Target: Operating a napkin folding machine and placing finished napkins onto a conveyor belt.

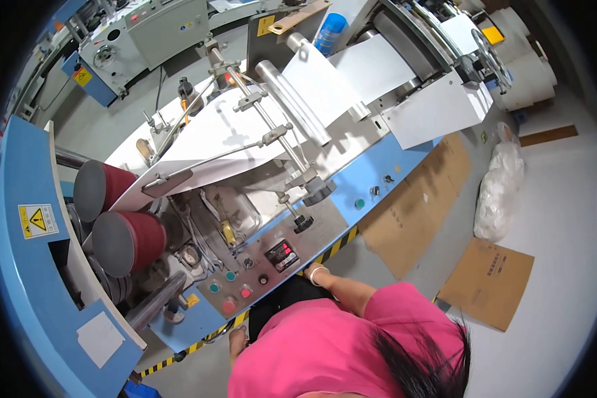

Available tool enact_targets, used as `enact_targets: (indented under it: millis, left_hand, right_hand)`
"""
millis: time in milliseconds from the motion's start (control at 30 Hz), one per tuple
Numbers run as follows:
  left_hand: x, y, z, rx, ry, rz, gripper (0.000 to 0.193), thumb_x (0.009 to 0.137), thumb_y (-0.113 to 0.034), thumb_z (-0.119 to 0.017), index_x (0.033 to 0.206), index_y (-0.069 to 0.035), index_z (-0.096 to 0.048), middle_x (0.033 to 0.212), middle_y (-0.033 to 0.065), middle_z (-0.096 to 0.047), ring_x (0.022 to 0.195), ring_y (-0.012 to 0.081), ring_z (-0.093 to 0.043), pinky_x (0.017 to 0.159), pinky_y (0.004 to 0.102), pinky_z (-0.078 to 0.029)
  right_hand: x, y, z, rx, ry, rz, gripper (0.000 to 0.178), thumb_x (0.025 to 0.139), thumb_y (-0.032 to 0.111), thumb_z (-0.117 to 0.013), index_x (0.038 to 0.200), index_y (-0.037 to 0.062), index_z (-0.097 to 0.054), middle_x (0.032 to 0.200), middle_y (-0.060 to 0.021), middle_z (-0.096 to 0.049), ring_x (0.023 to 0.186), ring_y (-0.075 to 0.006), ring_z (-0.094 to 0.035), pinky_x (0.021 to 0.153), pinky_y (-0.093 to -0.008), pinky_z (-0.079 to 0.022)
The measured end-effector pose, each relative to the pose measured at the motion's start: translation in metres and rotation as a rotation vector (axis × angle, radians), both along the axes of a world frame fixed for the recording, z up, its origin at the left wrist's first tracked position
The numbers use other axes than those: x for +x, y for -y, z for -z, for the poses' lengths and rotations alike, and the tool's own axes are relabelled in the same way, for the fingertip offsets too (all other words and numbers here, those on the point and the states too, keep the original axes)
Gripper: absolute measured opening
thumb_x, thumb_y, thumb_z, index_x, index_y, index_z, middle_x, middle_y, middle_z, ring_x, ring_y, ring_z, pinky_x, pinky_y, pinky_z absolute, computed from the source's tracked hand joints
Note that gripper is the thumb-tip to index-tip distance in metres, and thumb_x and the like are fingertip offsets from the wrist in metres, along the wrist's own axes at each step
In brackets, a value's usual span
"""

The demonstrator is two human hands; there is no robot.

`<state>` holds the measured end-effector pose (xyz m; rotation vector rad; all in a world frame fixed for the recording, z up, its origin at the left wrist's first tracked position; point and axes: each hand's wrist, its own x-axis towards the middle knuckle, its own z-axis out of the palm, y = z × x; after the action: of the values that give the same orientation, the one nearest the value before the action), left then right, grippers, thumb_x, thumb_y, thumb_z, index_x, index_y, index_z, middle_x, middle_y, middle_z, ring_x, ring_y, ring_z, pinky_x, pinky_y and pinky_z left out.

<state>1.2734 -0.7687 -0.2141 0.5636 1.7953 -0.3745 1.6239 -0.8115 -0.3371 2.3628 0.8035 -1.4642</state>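
Observation:
My right hand (316,271), with a white band at its wrist, is at the front edge of a blue machine (404,162), just right of the red-digit display (282,255). Its fingers are too small and partly hidden to read. Down by my black trousers (280,302) is my left hand (237,339), close to a curved metal handle (217,333) under the control panel; whether it touches the handle I cannot tell. Green and red push buttons (229,305) sit on the panel. Beyond it, a white paper web (225,126) runs under rods and clamps to two dark red rollers (142,240).
Wrenches (202,229) and a yellow-handled tool (227,232) lie in a metal tray. A black knob (303,223) sticks out above the panel. Flat cardboard (487,284) and a bundle of clear plastic (499,189) lie on the floor at right. Black-yellow tape (338,244) lines the machine's edge.

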Motion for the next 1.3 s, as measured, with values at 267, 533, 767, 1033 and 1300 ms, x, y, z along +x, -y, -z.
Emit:
enact_targets:
  millis: [267, 533, 767, 1033, 1300]
  left_hand:
    - [-0.022, 0.015, 0.014, 0.085, 0.142, 0.172, 0.027, 0.081, -0.027, -0.054, 0.078, -0.001, -0.048, 0.063, 0.0088, -0.047, 0.043, 0.0181, -0.040, 0.039, 0.0339, -0.032]
    - [-0.074, 0.059, 0.057, 0.135, 0.389, 0.307, 0.034, 0.083, -0.029, -0.051, 0.103, -0.002, -0.057, 0.088, 0.0179, -0.060, 0.082, 0.0284, -0.057, 0.075, 0.0378, -0.043]
    - [-0.066, -0.003, 0.040, 0.038, 0.181, 0.682, 0.081, 0.069, -0.038, -0.065, 0.128, 0.008, -0.034, 0.115, 0.0226, -0.053, 0.100, 0.0309, -0.055, 0.085, 0.0375, -0.043]
    - [-0.070, -0.010, -0.052, 0.322, 0.553, 0.802, 0.026, 0.078, -0.028, -0.059, 0.087, -0.003, -0.061, 0.069, 0.0074, -0.058, 0.064, 0.0187, -0.055, 0.058, 0.0306, -0.043]
    - [0.038, -0.037, -0.070, 1.628, 0.365, 1.071, 0.023, 0.072, -0.023, -0.065, 0.086, -0.006, -0.060, 0.088, 0.0113, -0.056, 0.089, 0.0296, -0.050, 0.080, 0.0402, -0.036]
  right_hand:
    - [-0.009, -0.013, -0.055, 0.014, -0.009, 0.107, 0.034, 0.078, 0.033, -0.053, 0.100, 0.0095, -0.064, 0.103, -0.0162, -0.061, 0.099, -0.0341, -0.056, 0.083, -0.0403, -0.045]
    - [-0.040, 0.021, -0.041, 0.133, 0.063, 0.115, 0.034, 0.079, 0.036, -0.053, 0.104, 0.0150, -0.062, 0.104, -0.0126, -0.061, 0.098, -0.0333, -0.057, 0.084, -0.0406, -0.046]
    - [-0.062, 0.075, -0.003, 0.208, -0.045, 0.490, 0.042, 0.076, 0.043, -0.058, 0.088, 0.0035, -0.064, 0.075, -0.0120, -0.064, 0.069, -0.0215, -0.060, 0.067, -0.0350, -0.046]
    - [-0.188, 0.124, -0.033, 0.126, -0.022, 0.452, 0.050, 0.084, 0.041, -0.041, 0.111, 0.0012, -0.056, 0.118, -0.0212, -0.052, 0.114, -0.0347, -0.046, 0.096, -0.0388, -0.035]
    - [-0.278, 0.169, -0.062, 0.408, 0.018, 0.210, 0.060, 0.080, 0.041, -0.053, 0.125, 0.0028, -0.043, 0.116, -0.0177, -0.055, 0.109, -0.0321, -0.051, 0.096, -0.0369, -0.037]
